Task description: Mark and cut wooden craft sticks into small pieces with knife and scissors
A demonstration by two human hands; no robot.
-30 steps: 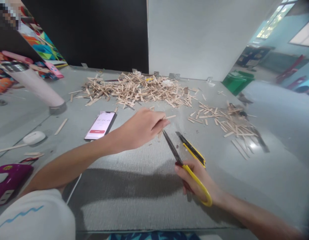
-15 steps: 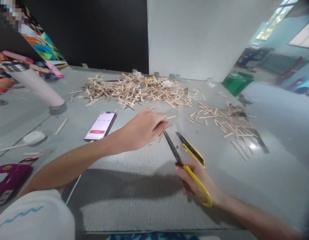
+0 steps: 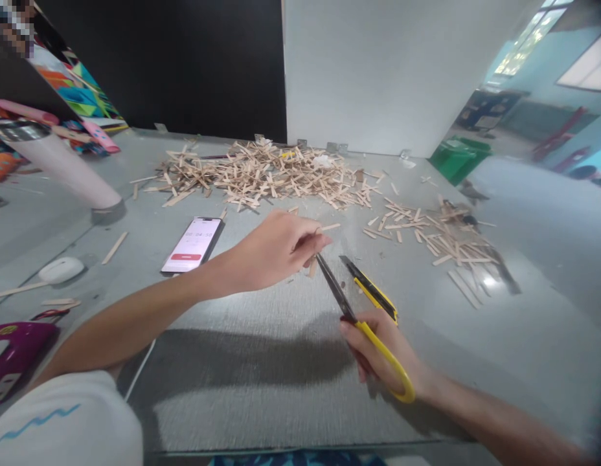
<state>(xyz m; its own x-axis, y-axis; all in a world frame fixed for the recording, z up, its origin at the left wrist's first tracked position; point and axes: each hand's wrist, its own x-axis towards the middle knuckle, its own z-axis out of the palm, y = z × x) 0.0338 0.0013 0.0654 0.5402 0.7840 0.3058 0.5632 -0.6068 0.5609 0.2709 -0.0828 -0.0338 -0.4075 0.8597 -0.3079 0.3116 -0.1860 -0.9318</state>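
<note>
My left hand (image 3: 285, 249) is closed in a pinch on a thin wooden stick (image 3: 329, 227), whose light end sticks out to the right past the fingertips. In my right hand (image 3: 383, 346) is a pair of scissors with yellow handles (image 3: 390, 359) and dark blades (image 3: 335, 285). The blades look closed, and their tips point up and left, close under the left fingertips. Whether the tips touch the stick I cannot tell. Just right of the blades lies a yellow and black box cutter (image 3: 371, 288) on the grey table (image 3: 261, 414).
A big heap of wooden sticks (image 3: 266, 175) lies along the back panel. A smaller scatter (image 3: 451, 236) spreads to the right. On the left are a phone (image 3: 192, 244) showing a timer, a pale bottle (image 3: 62, 165), a white earbud case (image 3: 61, 270) and a purple device (image 3: 21, 356).
The whole view has shifted very slightly. My hands, the stick and the scissors keep nearly the same places relative to each other. The phone's timer has moved on.
</note>
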